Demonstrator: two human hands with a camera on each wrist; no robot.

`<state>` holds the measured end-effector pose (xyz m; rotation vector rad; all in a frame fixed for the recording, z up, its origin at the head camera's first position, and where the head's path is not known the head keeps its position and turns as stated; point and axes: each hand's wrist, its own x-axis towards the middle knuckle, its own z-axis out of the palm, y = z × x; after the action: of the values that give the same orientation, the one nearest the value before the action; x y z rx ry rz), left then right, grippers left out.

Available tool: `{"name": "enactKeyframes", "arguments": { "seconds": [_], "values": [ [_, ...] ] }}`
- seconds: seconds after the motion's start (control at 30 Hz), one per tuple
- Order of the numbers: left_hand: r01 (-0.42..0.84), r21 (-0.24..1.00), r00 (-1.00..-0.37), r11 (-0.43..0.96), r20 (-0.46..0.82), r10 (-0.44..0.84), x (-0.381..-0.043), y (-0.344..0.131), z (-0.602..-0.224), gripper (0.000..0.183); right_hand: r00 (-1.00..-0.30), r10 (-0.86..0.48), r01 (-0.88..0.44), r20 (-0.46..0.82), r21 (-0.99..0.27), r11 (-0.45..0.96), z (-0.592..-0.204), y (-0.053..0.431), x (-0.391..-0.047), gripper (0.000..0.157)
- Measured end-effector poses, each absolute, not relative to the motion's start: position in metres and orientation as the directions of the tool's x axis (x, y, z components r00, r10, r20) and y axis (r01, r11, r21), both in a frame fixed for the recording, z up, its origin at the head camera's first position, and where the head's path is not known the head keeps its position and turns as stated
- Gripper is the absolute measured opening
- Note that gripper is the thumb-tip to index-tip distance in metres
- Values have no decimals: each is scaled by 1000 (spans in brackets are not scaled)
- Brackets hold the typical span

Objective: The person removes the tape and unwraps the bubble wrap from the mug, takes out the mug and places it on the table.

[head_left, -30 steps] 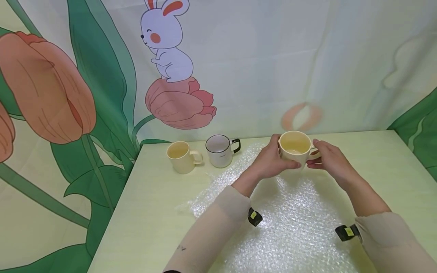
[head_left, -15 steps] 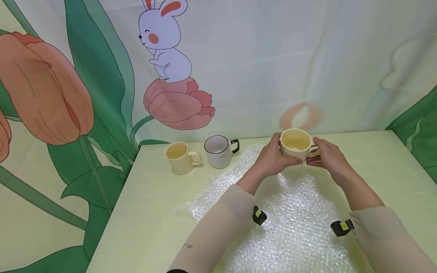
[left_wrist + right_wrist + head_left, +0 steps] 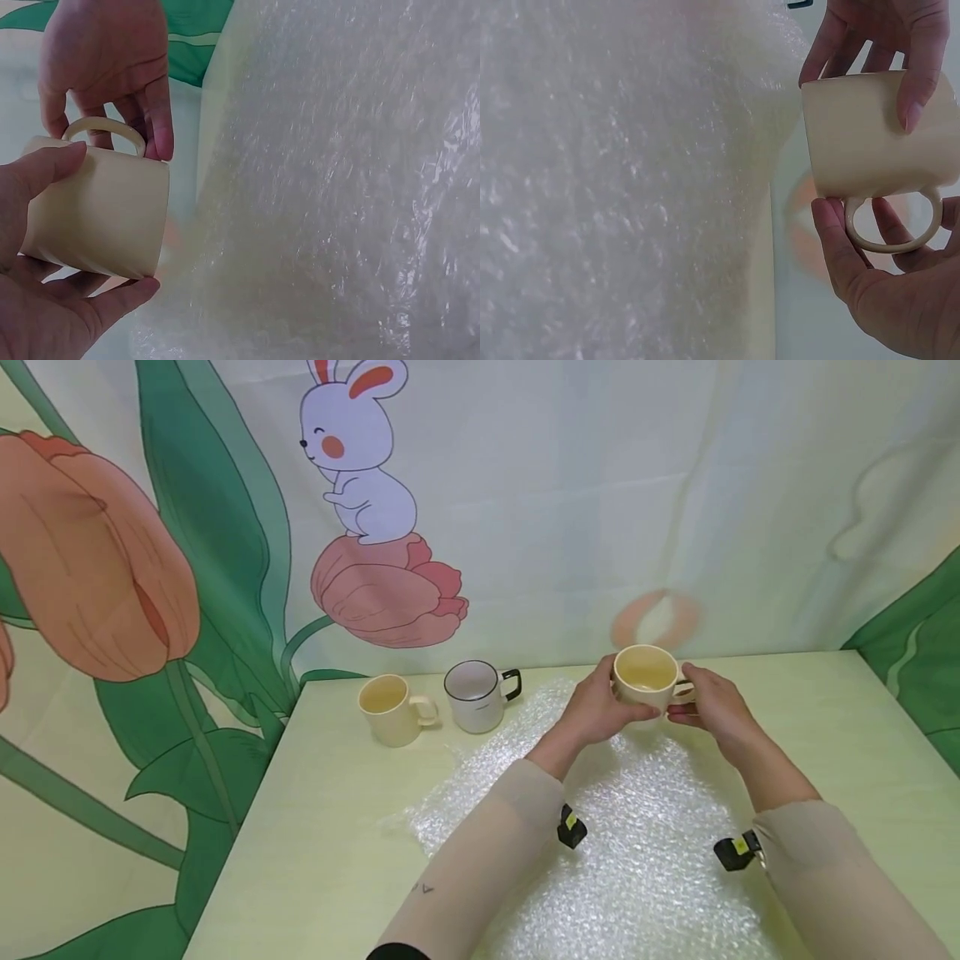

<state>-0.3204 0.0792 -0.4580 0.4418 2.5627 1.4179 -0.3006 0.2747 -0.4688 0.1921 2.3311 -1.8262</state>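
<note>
Both my hands hold a cream mug (image 3: pixel 643 675) upright over the far end of the bubble wrap (image 3: pixel 645 827). My left hand (image 3: pixel 602 708) grips its body from the left, thumb on the near side and fingers at the far side. At the handle side is my right hand (image 3: pixel 718 706), its fingers curled about the handle, with fingertips at the mug's base in the right wrist view. There, the mug's plain side (image 3: pixel 870 142) and whole handle (image 3: pixel 892 247) show. In the left wrist view, the left thumb lies along the mug wall (image 3: pixel 112 202).
Another cream mug (image 3: pixel 393 718) and a white mug (image 3: pixel 476 702) with black rim and handle stand at the back left of the pale table (image 3: pixel 315 843). A printed cloth (image 3: pixel 540 510) hangs behind the table. Small black devices (image 3: pixel 572 828) are worn at both wrists.
The head view drifts slightly, shifting the scene left. My forearms have drawn a little closer together. The mug stays in both hands at nearly the same place.
</note>
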Motion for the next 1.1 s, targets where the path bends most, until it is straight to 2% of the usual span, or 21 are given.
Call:
{"name": "enactKeyframes", "arguments": {
  "seconds": [0.7, 0.97, 1.1],
  "values": [
    [222, 815, -935, 536, 21, 355, -350, 104, -469, 92, -962, 104, 264, -254, -960, 97, -484, 284, -323, 70],
    [230, 777, -928, 586, -6, 373, -361, 110, -473, 91, -956, 145, 265, -255, -963, 54, -491, 286, -327, 51],
    [227, 760, -927, 609, -23, 375, -365, 112, -477, 89, -951, 147, 280, -271, -959, 42, -495, 285, -329, 53]
  ]
}}
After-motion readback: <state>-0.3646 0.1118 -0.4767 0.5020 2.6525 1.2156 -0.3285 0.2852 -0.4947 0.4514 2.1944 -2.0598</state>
